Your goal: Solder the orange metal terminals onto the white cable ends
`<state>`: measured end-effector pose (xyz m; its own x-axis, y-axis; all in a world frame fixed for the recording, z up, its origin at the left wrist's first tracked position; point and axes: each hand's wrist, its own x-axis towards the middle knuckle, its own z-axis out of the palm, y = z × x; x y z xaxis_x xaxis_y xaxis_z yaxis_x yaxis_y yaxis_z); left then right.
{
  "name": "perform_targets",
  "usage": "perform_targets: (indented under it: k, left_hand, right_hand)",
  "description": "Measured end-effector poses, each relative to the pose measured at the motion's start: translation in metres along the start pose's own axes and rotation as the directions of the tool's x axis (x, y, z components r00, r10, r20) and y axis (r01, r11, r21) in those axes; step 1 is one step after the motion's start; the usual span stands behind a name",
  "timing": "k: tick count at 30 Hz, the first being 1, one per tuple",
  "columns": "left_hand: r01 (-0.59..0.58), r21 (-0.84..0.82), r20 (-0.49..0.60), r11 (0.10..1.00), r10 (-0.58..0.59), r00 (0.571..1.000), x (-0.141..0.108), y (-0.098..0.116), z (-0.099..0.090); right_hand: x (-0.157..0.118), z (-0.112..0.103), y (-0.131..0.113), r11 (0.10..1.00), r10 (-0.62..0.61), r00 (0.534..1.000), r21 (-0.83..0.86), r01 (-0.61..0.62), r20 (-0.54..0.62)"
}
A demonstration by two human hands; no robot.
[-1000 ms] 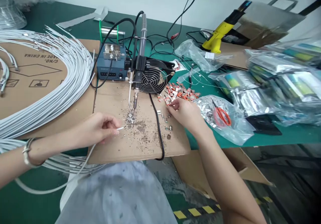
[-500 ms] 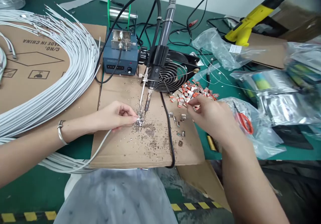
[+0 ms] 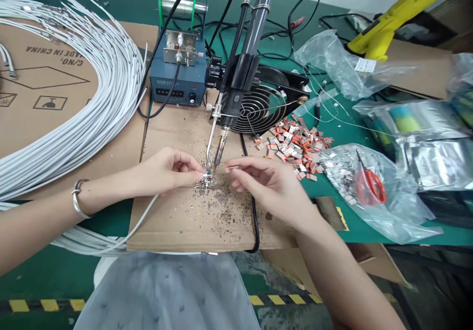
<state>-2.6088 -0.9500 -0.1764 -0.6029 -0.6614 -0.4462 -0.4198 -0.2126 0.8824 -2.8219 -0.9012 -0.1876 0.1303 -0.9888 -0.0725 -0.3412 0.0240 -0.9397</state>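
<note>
My left hand (image 3: 173, 173) is closed in a pinch on the end of a white cable (image 3: 143, 216), whose tip points at the soldering iron (image 3: 223, 145). The iron is clamped tip-down, with a thin bent solder guide tube (image 3: 211, 145) beside it. Just right of the iron's tip, my right hand (image 3: 273, 184) pinches a small USB connector (image 3: 232, 167) between thumb and forefinger. The connector and the cable end are apart, with a short gap between them. Solder crumbs (image 3: 204, 184) lie under the tip. A pile of orange-and-metal USB connectors (image 3: 295, 145) lies beyond my right hand.
A fan (image 3: 264, 106) stands behind the iron, near a blue solder feeder (image 3: 177, 81). Bundled white cables (image 3: 107, 123) curve along the left. Red-handled scissors (image 3: 371, 187) lie on a plastic bag at right. A black cord (image 3: 254, 221) crosses the cardboard (image 3: 166, 231).
My right hand has moved left from the connector pile to beside the iron's tip, now with a USB connector in its fingers. My left hand keeps the cable near the tip. The view has shifted slightly.
</note>
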Motion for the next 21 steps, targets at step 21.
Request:
perform_targets:
  k: [21]
  left_hand:
    - [-0.164,0.122,-0.072,0.979,0.174,0.982,0.0,0.006,0.0]
  right_hand:
    - [0.007,0.023,0.003,0.816,0.156,0.977,0.538,-0.209,0.144]
